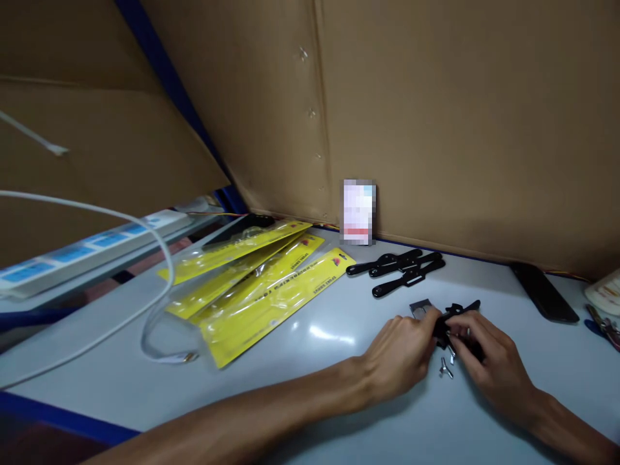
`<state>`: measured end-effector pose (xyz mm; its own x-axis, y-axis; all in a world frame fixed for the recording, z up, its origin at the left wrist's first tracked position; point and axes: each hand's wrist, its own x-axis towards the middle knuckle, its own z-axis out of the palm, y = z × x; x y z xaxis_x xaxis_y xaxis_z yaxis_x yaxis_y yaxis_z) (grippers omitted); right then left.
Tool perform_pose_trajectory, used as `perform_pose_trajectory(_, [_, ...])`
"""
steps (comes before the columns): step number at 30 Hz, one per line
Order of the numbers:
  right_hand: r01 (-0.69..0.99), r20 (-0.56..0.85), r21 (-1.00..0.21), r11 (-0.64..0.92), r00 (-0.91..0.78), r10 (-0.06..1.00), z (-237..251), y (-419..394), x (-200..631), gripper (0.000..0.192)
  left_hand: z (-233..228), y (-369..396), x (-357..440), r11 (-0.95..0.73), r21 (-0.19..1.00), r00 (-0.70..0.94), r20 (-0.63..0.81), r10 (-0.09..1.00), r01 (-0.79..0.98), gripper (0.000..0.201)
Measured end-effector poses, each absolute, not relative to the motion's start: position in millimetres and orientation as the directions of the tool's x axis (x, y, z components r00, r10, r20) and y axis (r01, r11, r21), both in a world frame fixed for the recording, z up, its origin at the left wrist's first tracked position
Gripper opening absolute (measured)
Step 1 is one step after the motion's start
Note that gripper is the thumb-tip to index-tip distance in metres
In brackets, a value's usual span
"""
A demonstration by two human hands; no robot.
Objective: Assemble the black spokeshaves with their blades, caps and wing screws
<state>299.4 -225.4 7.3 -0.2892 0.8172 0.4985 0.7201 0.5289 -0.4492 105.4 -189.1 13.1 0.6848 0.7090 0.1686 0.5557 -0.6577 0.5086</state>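
My left hand [402, 352] is closed around one end of a black flat tool part [464, 312] with a narrow handle, held low over the grey table. My right hand [498, 368] meets it from the other side, thumb and fingers pinched against the part; what is between the fingertips is too small to make out. Just below them on the tabletop lies a shiny metal wing screw [446, 369], with another small metal piece [452, 355] close by. A small grey flat piece [419, 307] sits behind my left fingers. Several similar black parts [404, 270] lie farther back.
Several yellow blister packs [281, 310] overlap on the left beside a white cable [167, 258]. A power strip [97, 248] runs along the left edge. A lit, blurred screen [358, 212] leans on the brown wall. On the right lie a dark phone [545, 294] and a white container [605, 294].
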Motion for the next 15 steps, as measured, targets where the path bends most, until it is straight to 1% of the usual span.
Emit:
perform_pose_trajectory(2, [0.751, 0.487, -0.427, 0.504, -0.279, 0.828, 4.6, -226.0, 301.4, 0.010, 11.5, -188.4, 104.6, -0.613, 0.569, 0.646, 0.179, 0.742, 0.547, 0.043])
perform_pose_trajectory(4, [0.767, 0.470, -0.399, 0.503, -0.300, 0.830, 2.5, -226.7, 304.0, 0.013, 11.5, -188.0, 103.9, -0.585, 0.607, 0.627, 0.175, 0.759, 0.538, 0.042])
perform_pose_trajectory(7, [0.728, 0.496, -0.341, 0.594, -0.398, 0.772, 1.7, -228.4, 306.9, 0.023, 13.3, -187.7, 103.6, -0.571, 0.636, 0.633, 0.163, 0.757, 0.520, 0.037])
perform_pose_trajectory(8, [0.718, 0.508, -0.335, 0.610, -0.408, 0.759, 1.8, -228.9, 307.3, 0.022, 14.0, -187.7, 103.7, -0.569, 0.642, 0.635, 0.161, 0.755, 0.514, 0.035])
perform_pose_trajectory(10, [0.745, 0.513, -0.360, 0.561, -0.345, 0.786, 2.0, -229.5, 306.9, 0.013, 15.0, -187.6, 104.1, -0.561, 0.653, 0.636, 0.154, 0.756, 0.508, 0.034])
perform_pose_trajectory(12, [0.793, 0.482, -0.399, 0.460, -0.245, 0.841, 2.0, -229.0, 306.0, 0.018, 15.1, -187.6, 104.6, -0.551, 0.667, 0.633, 0.152, 0.759, 0.501, 0.034])
perform_pose_trajectory(13, [0.806, 0.464, -0.407, 0.429, -0.222, 0.857, 2.0, -228.4, 305.5, 0.018, 14.6, -187.6, 104.8, -0.547, 0.676, 0.629, 0.156, 0.761, 0.494, 0.034])
perform_pose_trajectory(15, [0.802, 0.458, -0.390, 0.452, -0.257, 0.851, 2.4, -226.9, 304.9, 0.011, 13.2, -187.5, 105.1, -0.541, 0.695, 0.619, 0.174, 0.766, 0.474, 0.036])
